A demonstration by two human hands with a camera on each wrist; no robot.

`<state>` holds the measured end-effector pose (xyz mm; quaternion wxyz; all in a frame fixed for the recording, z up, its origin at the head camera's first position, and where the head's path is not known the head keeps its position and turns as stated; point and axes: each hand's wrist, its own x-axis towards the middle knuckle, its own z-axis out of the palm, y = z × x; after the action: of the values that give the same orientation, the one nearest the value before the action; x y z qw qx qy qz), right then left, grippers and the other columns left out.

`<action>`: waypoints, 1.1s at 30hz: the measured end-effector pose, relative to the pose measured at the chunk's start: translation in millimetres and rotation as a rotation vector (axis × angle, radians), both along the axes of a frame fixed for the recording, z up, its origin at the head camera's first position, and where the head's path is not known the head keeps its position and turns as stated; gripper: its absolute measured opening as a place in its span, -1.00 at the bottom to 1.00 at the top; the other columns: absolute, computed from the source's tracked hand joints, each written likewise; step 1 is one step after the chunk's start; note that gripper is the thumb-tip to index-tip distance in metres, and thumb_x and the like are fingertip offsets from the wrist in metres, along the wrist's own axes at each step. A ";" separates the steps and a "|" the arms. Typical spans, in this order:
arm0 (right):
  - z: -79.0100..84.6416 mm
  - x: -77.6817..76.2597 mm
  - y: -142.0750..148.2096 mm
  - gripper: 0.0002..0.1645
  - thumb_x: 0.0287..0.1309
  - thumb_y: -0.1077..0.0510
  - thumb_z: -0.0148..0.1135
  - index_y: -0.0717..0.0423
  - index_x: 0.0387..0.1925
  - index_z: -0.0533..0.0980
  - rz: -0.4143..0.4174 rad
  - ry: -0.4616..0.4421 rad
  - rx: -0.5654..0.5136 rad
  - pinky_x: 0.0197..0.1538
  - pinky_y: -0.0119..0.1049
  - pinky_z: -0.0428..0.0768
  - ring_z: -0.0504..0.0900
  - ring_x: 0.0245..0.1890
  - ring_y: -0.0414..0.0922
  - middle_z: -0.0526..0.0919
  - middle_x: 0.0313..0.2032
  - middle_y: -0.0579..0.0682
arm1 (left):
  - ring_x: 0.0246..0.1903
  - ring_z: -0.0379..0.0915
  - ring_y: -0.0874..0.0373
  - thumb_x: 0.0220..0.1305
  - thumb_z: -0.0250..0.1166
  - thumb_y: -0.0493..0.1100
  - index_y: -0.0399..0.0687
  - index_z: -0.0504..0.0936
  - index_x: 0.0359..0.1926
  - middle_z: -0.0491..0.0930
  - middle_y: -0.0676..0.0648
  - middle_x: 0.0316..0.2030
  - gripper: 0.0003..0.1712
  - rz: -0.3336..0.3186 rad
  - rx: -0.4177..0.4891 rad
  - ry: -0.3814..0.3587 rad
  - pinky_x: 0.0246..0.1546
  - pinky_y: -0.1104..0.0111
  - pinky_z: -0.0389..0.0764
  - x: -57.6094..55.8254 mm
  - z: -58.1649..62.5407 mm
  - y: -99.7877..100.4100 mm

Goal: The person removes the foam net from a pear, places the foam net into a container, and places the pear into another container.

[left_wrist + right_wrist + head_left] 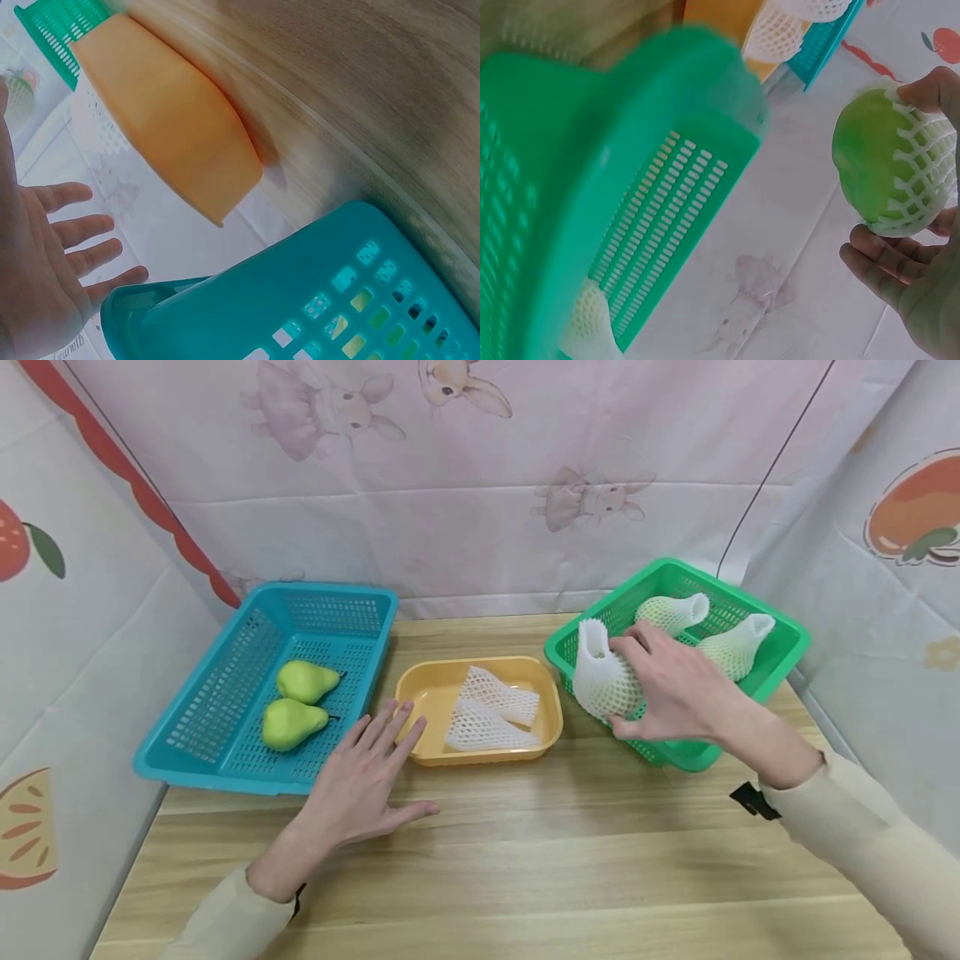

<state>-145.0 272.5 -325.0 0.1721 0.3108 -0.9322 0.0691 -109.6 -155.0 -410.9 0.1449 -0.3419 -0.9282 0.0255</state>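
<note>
In the head view there are two bare pears point(291, 725) at left, three net-wrapped pears point(609, 689) at right, two loose foam nets point(483, 727) at centre, one blue basket point(240, 681) at left, one green basket point(783, 647) at right, one yellow tray point(426, 702) and two hands point(363, 781).

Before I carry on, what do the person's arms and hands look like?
The left hand and right hand are ungloved. The left sleeve and right sleeve are long, plain and cream. A small black piece shows at each sleeve's end; its purpose is unclear.
</note>
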 end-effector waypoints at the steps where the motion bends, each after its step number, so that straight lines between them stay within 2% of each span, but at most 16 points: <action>1: -1.0 2.5 -1.2 0.00 -0.40 -0.16 0.60 0.33 0.11 0.52 0.006 0.001 -0.009 -0.35 -0.08 0.73 0.60 -0.27 0.03 0.56 -0.09 0.20 | 0.59 0.23 -0.20 0.23 -0.43 0.82 -0.08 0.32 0.59 0.24 -0.24 0.61 0.35 0.001 0.001 -0.002 0.49 -0.13 0.43 0.2 0.0 0.1; 14: -24.2 28.8 -22.7 0.00 -0.47 -0.18 0.62 0.32 0.04 0.53 0.102 0.016 -0.087 -0.28 -0.15 0.76 0.66 -0.25 0.00 0.60 -0.06 0.18 | 0.58 0.25 -0.21 0.24 -0.46 0.80 -0.10 0.34 0.57 0.23 -0.24 0.62 0.34 -0.013 0.006 0.017 0.47 -0.12 0.46 1.3 -2.5 1.9; 22: -45.3 45.2 -37.8 0.10 -0.52 -0.23 0.70 0.27 0.11 0.54 0.121 -0.059 -0.081 -0.21 -0.19 0.79 0.67 -0.17 -0.05 0.61 -0.01 0.14 | 0.58 0.25 -0.20 0.24 -0.44 0.80 -0.09 0.32 0.59 0.24 -0.24 0.61 0.33 -0.014 -0.001 0.019 0.47 -0.12 0.46 1.9 -1.7 1.8; 29: -65.6 55.6 -50.4 0.11 -0.43 -0.28 0.66 0.21 0.18 0.52 0.131 -0.120 -0.039 -0.15 -0.21 0.76 0.65 -0.11 -0.10 0.60 0.03 0.08 | 0.56 0.28 -0.20 0.24 -0.54 0.78 -0.10 0.36 0.56 0.26 -0.24 0.60 0.35 -0.018 0.013 0.032 0.45 -0.13 0.48 2.3 -2.4 2.7; 33: -76.5 58.9 -55.6 0.09 -0.40 -0.29 0.65 0.17 0.18 0.51 0.152 -0.146 -0.030 -0.11 -0.24 0.76 0.62 -0.09 -0.14 0.58 0.02 0.05 | 0.57 0.27 -0.20 0.25 -0.50 0.79 -0.09 0.36 0.57 0.25 -0.24 0.61 0.34 -0.019 0.013 0.028 0.46 -0.11 0.47 2.7 -2.5 3.0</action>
<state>-86.1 216.9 -401.5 0.1026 0.3721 -0.9149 0.1184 -106.9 -152.0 -413.4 0.1605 -0.3495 -0.9228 0.0231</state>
